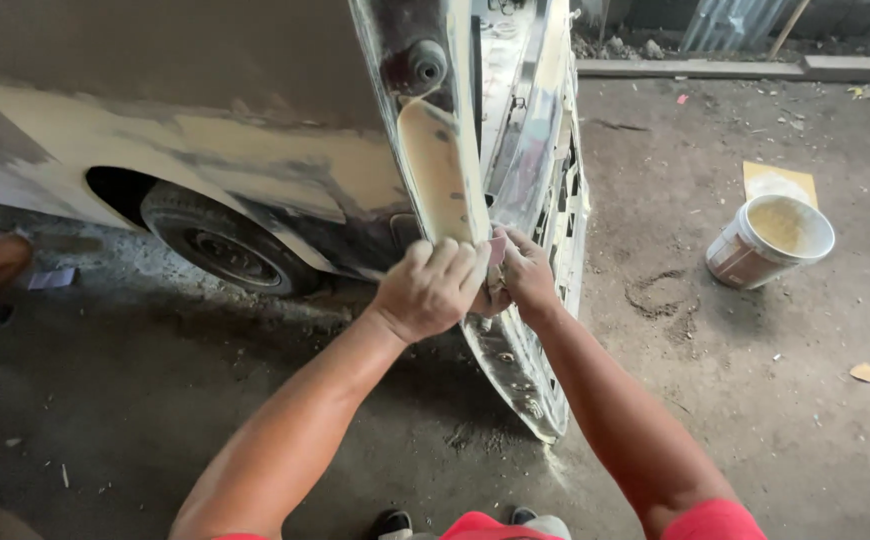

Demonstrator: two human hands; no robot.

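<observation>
Head view: we see two hands on one car door edge [445, 170], whose long axis runs from top down toward us, puttied pale. Our left hand [433, 288] is curled over that edge; our right hand [527, 272], just beside it, pinches a small sanding piece [496, 252] against it. One wheel [223, 248] lies left of the door, one bucket [770, 240] well right.

Dim workshop scene lit by soft daylight from the far right. Deep shadow fills the near left floor [75, 420]. Mild glare streaks the car's rear edge [540, 150]. Wide-angle bending shows at the edges; focus is fairly sharp.
</observation>
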